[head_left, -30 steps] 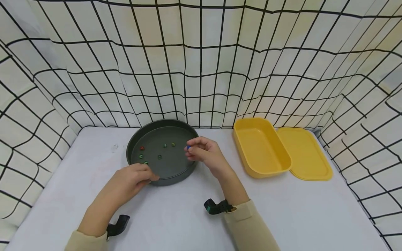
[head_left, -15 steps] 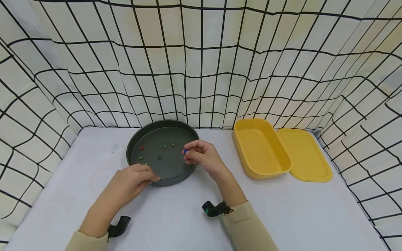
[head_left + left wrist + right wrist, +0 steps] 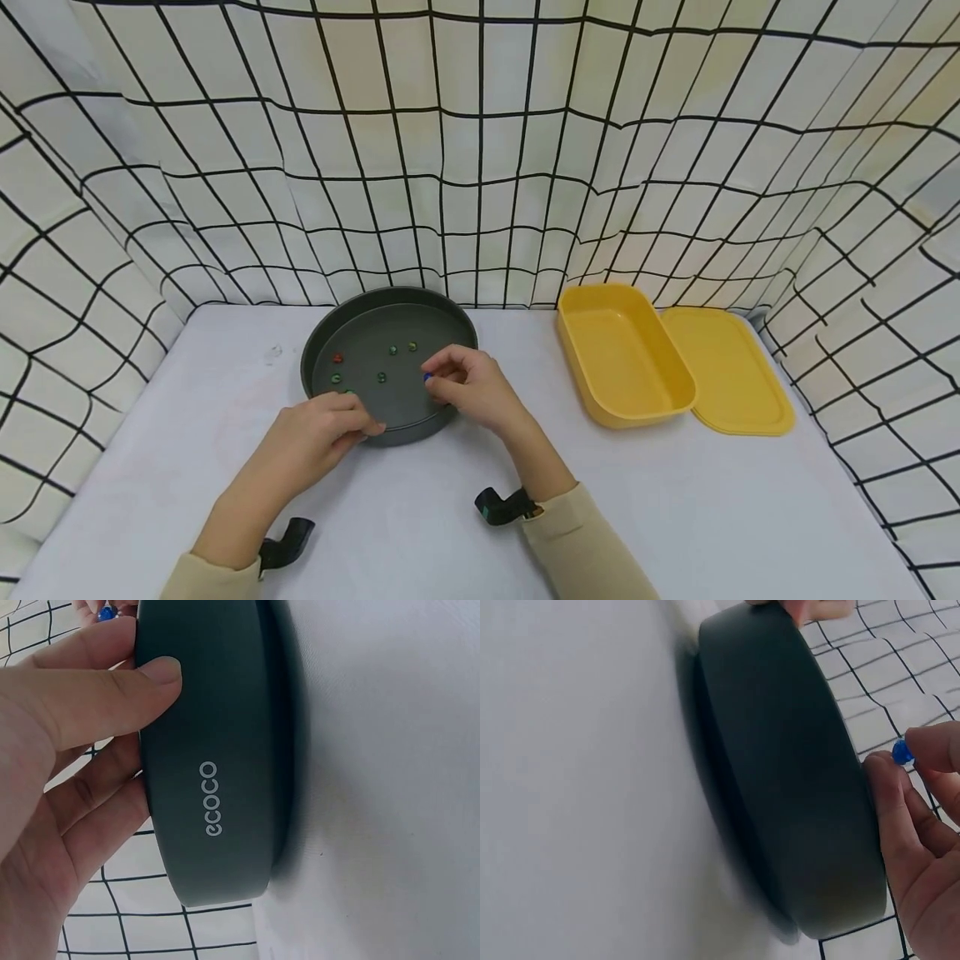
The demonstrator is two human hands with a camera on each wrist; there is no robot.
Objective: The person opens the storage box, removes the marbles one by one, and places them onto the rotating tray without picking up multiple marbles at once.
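A round dark grey-green tray (image 3: 397, 400) with raised walls stands on the white table. My left hand (image 3: 326, 433) grips its near rim, the thumb on the outer wall beside the "ecoco" lettering in the left wrist view and the fingers behind the rim. Between thumb and index fingertip, my right hand (image 3: 474, 390) pinches a small shiny blue bead (image 3: 902, 752), held over the right part of the tray. Several small pieces lie in the tray, among them a red one (image 3: 337, 358), a yellowish one (image 3: 412, 346) and green ones.
To the right stands a yellow rectangular container (image 3: 622, 358) with nothing in it. Its yellow lid (image 3: 738, 375) lies flat beside it, partly under the container's edge. White walls with a black grid (image 3: 480, 142) rise behind the table and at both sides.
My right hand has moved left and slightly nearer, carrying the blue bead farther over the tray. The left hand has stayed at the rim.
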